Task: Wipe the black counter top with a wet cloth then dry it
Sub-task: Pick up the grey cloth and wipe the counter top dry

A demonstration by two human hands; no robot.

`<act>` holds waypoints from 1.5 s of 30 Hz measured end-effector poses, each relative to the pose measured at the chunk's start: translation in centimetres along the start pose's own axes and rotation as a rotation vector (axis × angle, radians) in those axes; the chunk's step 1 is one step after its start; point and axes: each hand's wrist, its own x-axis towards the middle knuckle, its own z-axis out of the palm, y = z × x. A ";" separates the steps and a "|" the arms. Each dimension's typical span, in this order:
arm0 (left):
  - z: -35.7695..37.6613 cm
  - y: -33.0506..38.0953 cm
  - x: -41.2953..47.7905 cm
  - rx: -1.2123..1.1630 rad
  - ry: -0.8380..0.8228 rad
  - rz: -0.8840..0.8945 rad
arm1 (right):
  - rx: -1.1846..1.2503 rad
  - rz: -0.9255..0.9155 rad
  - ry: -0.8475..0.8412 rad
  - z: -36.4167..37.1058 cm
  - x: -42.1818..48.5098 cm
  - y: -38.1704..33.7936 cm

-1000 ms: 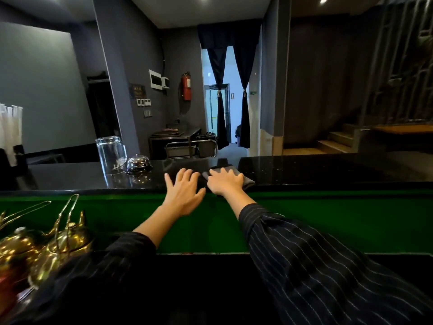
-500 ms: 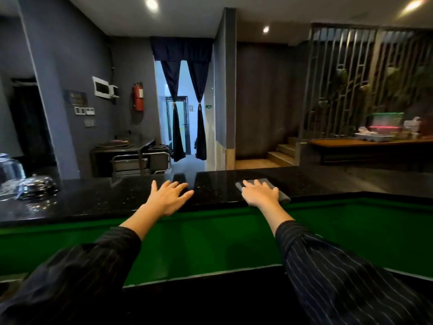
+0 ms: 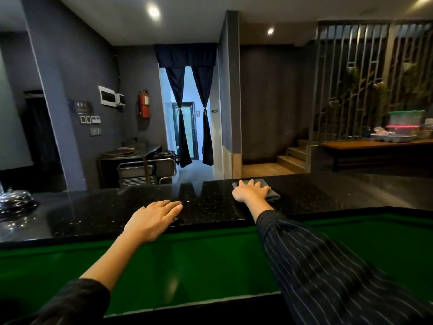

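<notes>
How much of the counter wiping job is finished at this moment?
Done: cannot tell; the black counter top shows no clear wet trail. In hand: the right hand presses the grey cloth flat on the counter; the left hand rests bare near the front edge. Left: the stretch to the right, then drying.

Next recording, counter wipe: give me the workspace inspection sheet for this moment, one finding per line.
Surface: black counter top, glossy and speckled, with reflections; green panel below its near edge.
Job's things: grey cloth, flat on the counter under the right hand.
Clutter: shiny metal dome at the far left of the counter.
Grippers: right hand spread flat on the cloth; left hand flat and empty at the counter's near edge.
Cables: nothing seen.
Surroundings: fire extinguisher on the wall, curtained doorway, steel trolley, stairs, wooden table bearing containers.
</notes>
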 end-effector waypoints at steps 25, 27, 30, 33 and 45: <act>-1.6 6.1 1.5 -0.170 0.210 -0.189 | 0.907 -0.316 -0.040 -1.2 -7.0 -4.2; -0.8 8.6 2.7 -0.141 -0.026 -0.259 | 0.678 -0.314 0.051 0.7 -7.2 -3.4; 0.5 9.2 4.0 -0.068 -0.096 -0.354 | 0.653 -0.303 0.101 2.0 -7.1 -3.2; 0.1 6.3 4.6 -0.068 -0.133 -0.313 | 0.615 -0.322 0.184 2.3 -6.5 -3.1; -2.3 -8.3 1.3 0.039 -0.188 -0.290 | 0.268 -0.318 0.269 2.4 -7.5 -5.0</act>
